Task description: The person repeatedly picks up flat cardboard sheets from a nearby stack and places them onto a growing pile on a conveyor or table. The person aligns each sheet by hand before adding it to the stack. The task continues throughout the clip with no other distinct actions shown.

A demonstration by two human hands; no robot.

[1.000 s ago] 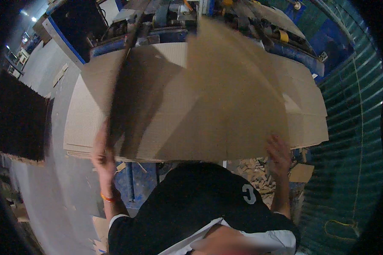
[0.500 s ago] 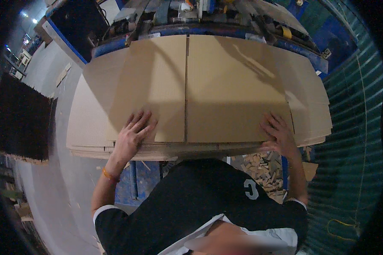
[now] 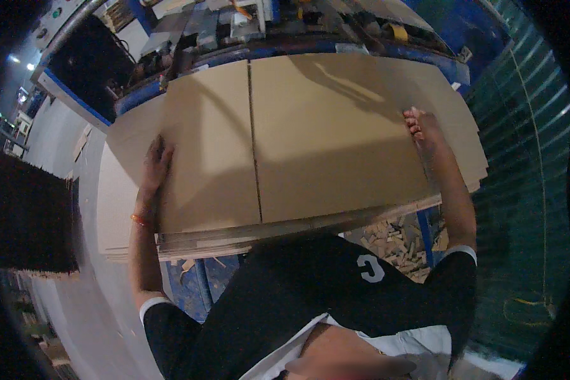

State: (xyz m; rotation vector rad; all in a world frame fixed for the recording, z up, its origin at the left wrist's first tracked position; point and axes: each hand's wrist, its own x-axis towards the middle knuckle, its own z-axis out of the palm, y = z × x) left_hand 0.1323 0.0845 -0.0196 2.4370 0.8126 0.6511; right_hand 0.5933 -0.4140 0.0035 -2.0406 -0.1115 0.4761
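Observation:
A large tan sheet of cardboard with a dark slot down its middle lies on top of a stack of cardboard sheets in front of me. My left hand rests along the left side of the top sheet, with the fingers stretched forward and slightly blurred. At the sheet's right side is my right hand, its fingers curled in and nothing visible inside them. An orange band circles my left wrist.
A blue-framed machine stands just beyond the stack. Cardboard scraps lie below at the right front. A dark stack stands at the left, and a green corrugated wall runs along the right.
Both hands have moved from the sheet's near part farther forward, to its left and right sides. My right fingers have curled. The view has turned and shifted slightly.

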